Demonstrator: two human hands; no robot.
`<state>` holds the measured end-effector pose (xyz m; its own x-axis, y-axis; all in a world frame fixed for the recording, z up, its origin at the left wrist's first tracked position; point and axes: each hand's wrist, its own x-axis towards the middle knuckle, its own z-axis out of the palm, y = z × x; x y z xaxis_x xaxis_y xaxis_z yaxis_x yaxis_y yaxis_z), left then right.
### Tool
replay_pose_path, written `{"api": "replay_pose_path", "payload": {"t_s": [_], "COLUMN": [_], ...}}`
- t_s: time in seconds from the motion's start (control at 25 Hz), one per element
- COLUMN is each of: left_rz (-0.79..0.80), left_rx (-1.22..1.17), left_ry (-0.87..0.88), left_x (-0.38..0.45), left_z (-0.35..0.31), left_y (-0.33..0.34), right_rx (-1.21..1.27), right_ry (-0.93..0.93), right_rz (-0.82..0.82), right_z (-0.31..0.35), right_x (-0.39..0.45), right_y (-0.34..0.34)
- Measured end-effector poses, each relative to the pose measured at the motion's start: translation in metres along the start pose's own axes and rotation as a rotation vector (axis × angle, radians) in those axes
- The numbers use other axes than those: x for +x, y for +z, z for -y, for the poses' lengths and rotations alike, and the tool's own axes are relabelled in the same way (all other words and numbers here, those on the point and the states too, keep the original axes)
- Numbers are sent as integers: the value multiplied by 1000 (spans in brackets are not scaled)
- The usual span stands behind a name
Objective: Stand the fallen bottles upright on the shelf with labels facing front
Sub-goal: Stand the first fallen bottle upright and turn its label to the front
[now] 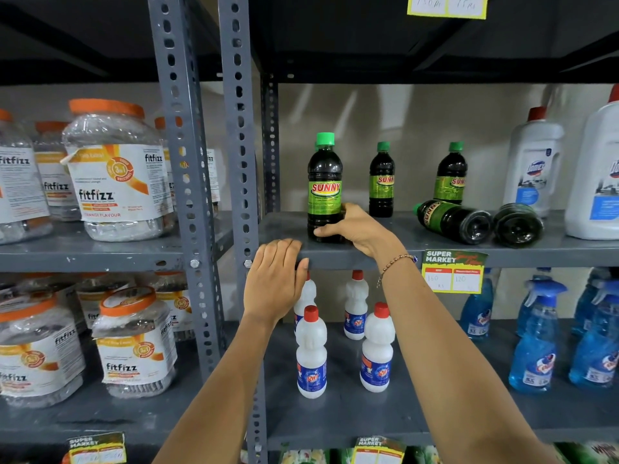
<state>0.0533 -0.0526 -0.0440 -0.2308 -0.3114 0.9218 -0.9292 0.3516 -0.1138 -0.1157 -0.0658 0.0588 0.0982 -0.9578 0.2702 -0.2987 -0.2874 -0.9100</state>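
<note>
- Head view: the right hand (348, 229) is wrapped around the base of an upright bottle (324, 185) at the front left of the shelf (385, 254), green cap up, its SUNNY label squarely to the front
- The left hand (274, 279) lies flat, fingers together and holding nothing, palm down over the shelf's front edge just left of that bottle
- Two more bottles stand upright further back (382, 180) (450, 177), their labels turned partly to the right so the name is cut off
- Two fallen bottles lie on their sides to the right: one (452, 220) with its cap pointing left and its label upward, the other (517, 224) just beside it, showing mostly its base
- Large white jugs (532, 169) stand at the far right of the same shelf
- Step in hand, as I judge it: setting the first bottle in place, which looks nearly done
- Next move calls for letting go, reaching right to the nearer fallen bottle, tipping it up by the body and twisting it until the label faces out, with care not to roll its neighbour
</note>
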Motion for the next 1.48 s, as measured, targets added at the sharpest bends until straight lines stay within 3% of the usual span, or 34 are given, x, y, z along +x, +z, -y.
{"api": "replay_pose_path", "payload": {"t_s": [0.68,0.8,1.0,1.2,1.32,1.48], "left_rz": [-23,-34,-4,438,741,793], "left_rx": [-39,-122,-302,-850,-894,-949], "left_ry": [16,-94,-356,-544,-648,-664], "left_x": [1,4,34,98,119,116], "left_z": [0,-10,-31,-23,1,14], "left_y": [2,-5,-27,-38,-18,3], "right_rx": [45,102,186,35,35,63], "right_ry": [-33,8,18,-39,-16,-14], "right_rz": [28,77,27,-21,56,61], "right_z": [7,7,-6,-5,0,-4], "right_x": [-9,-12,-11,-8,-7,-7], "right_y": [1,-7,-23,-32,-33,-30]}}
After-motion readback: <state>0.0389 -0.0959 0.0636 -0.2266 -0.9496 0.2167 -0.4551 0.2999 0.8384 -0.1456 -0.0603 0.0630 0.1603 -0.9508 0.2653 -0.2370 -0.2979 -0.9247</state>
